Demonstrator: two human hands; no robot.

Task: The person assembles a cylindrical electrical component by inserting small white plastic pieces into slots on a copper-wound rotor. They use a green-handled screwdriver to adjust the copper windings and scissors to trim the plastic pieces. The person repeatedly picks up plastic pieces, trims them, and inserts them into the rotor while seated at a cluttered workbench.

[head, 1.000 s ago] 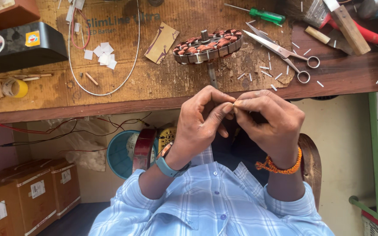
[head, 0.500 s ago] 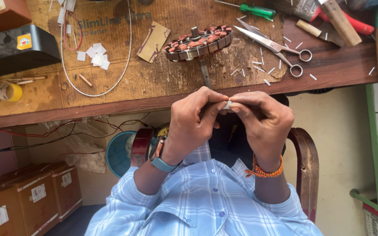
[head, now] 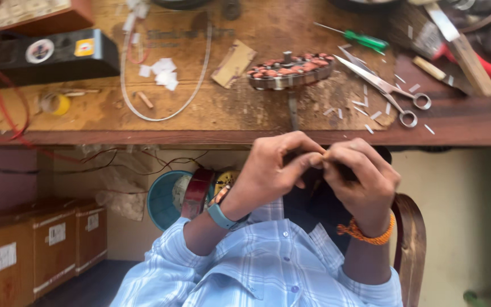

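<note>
Below the wooden bench's (head: pixel 143 122) front edge, left hand (head: pixel 274 173) and right hand (head: pixel 359 182) pinch together one tiny pale piece (head: pixel 325 154) — probably light and flimsy, best held by fingertips.

We saw a bench (head: pixel 86 122) of bare wood, rough, scuffed and matt, its front edge darker and smoother. On it lay a stator (head: pixel 290 71) of dull grey metal wound with reddish copper wire, and scissors (head: pixel 383 86) of bright, shiny steel. The screwdriver (head: pixel 354 37) had a glossy green plastic handle and a thin metal shaft. Small white paper scraps (head: pixel 159 69) looked matt beside a tan cardboard piece (head: pixel 233 63). The shirt sleeves (head: pixel 166 261) were soft checked cotton cloth. Brown cardboard boxes (head: pixel 35 241) looked matt.
</note>
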